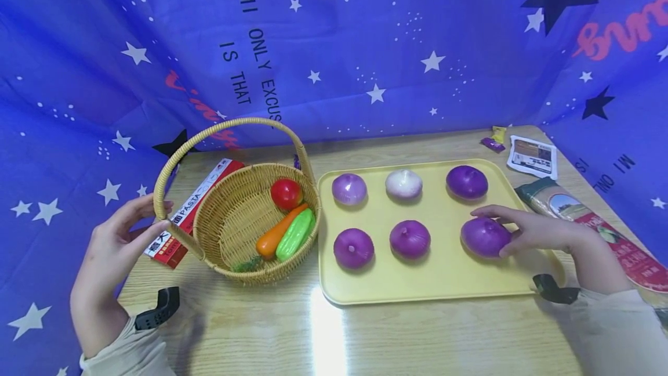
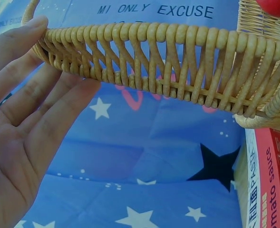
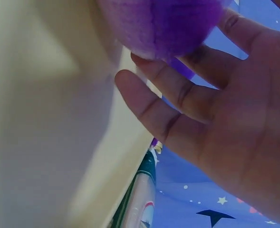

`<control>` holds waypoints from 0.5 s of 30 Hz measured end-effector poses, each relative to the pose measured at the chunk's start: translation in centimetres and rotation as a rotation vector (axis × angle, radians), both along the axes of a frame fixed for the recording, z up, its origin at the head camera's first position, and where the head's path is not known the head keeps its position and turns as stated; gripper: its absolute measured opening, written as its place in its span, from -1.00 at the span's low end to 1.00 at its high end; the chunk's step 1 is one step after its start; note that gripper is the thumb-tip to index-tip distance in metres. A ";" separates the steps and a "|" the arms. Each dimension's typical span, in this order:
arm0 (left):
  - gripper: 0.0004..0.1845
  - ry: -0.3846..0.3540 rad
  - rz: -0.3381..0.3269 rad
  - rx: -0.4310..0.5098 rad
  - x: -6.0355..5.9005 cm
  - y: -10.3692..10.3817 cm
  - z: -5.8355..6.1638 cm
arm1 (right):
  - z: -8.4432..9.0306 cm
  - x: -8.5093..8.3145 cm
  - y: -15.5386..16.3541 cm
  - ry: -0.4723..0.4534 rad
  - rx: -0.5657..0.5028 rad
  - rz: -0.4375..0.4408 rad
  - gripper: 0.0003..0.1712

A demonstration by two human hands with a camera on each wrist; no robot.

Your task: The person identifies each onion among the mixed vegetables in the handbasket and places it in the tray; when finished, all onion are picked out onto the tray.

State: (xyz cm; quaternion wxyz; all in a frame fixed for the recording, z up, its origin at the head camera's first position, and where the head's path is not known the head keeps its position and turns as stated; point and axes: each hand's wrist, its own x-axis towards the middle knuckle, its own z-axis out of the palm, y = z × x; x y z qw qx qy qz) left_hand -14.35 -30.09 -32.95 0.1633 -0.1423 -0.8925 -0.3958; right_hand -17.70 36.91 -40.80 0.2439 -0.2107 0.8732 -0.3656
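Note:
My left hand point(image 1: 106, 254) holds the side of the arched handle of a wicker basket point(image 1: 221, 231), thumb on one face and fingers behind it. Inside the basket lie a red tomato point(image 1: 286, 194), a carrot point(image 1: 276, 235), a green ridged vegetable point(image 1: 295, 235) and a bit of dark greenery. My right hand point(image 1: 545, 231) grips a purple onion point(image 1: 481, 238) between thumb and fingers at the front right of a yellow tray point(image 1: 443, 280). In the right wrist view, the lower fingers extend beneath this onion point(image 3: 159, 26). Several other onions stand in two rows, including a whitish one point(image 1: 404, 184) at the back.
A red pasta box point(image 1: 180, 237) lies behind the basket's left side. Right of the tray are a red and green bag point(image 1: 600, 228), a white packet point(image 1: 532, 156) and small wrapped sweets point(image 1: 493, 143). A blue starry cloth point(image 1: 365, 45) hangs round the wooden table point(image 1: 250, 329).

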 end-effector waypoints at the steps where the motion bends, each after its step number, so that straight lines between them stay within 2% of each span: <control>1: -0.52 -0.001 0.002 -0.001 -0.1 -0.1 0.0 | 0.0 0.0 0.0 0.003 -0.006 -0.003 -0.07; 5: -0.53 -0.007 0.010 -0.025 -0.1 -0.5 -0.1 | 0.8 -0.3 0.3 0.088 0.044 -0.043 -0.10; 8: -0.57 -0.013 0.008 -0.066 -0.1 -0.7 0.4 | 2.4 -0.7 1.2 0.220 0.130 -0.102 -0.17; 10: -0.58 -0.009 0.013 -0.116 -0.1 -0.6 1.3 | 4.0 -1.1 1.5 0.285 0.177 -0.166 -0.21; 12: -0.57 0.010 0.025 -0.164 -0.2 0.0 2.6 | 6.0 -1.5 1.1 0.332 0.180 -0.238 -0.21; 13: -0.56 0.030 0.033 -0.192 -0.4 0.7 3.3 | 7.1 -1.7 0.7 0.342 0.176 -0.269 -0.20; 15: -0.51 0.075 0.089 -0.287 -0.8 2.7 4.8 | 9.2 -1.9 -0.9 0.403 0.177 -0.309 -0.17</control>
